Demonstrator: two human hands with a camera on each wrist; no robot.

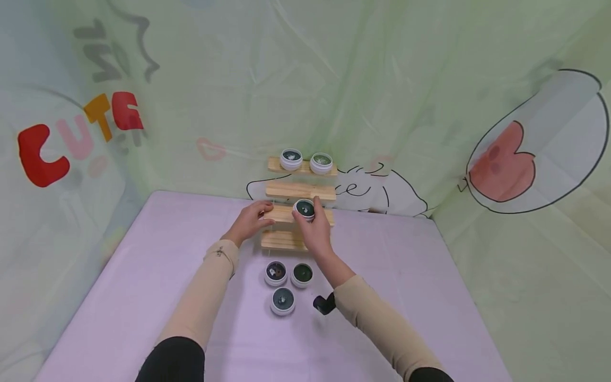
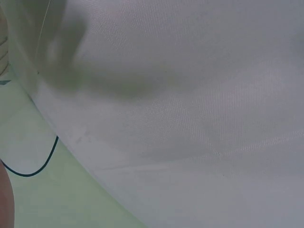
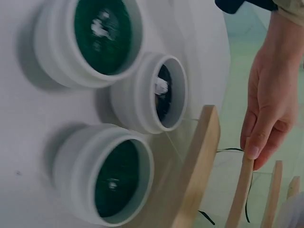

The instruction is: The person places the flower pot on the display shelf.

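The right hand (image 1: pixel 317 232) grips a jar (image 1: pixel 304 208) at the third board (image 1: pixel 284 214) down the rack (image 1: pixel 281 240), whose left end there the left hand (image 1: pixel 248 219) pinches; a knock might jolt the rack, toppling the top jars (image 1: pixel 291 159); three more jars (image 1: pixel 282 300) stand on the table (image 1: pixel 391 297)

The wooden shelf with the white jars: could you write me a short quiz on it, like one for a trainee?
1. How many white jars stand directly on the table?
2. The left grip pinches: (a) a jar, (b) a wooden plank, (c) nothing.
3. True or false: the right grip is empty.

Key:
1. Three.
2. b.
3. False: the right grip holds a jar.
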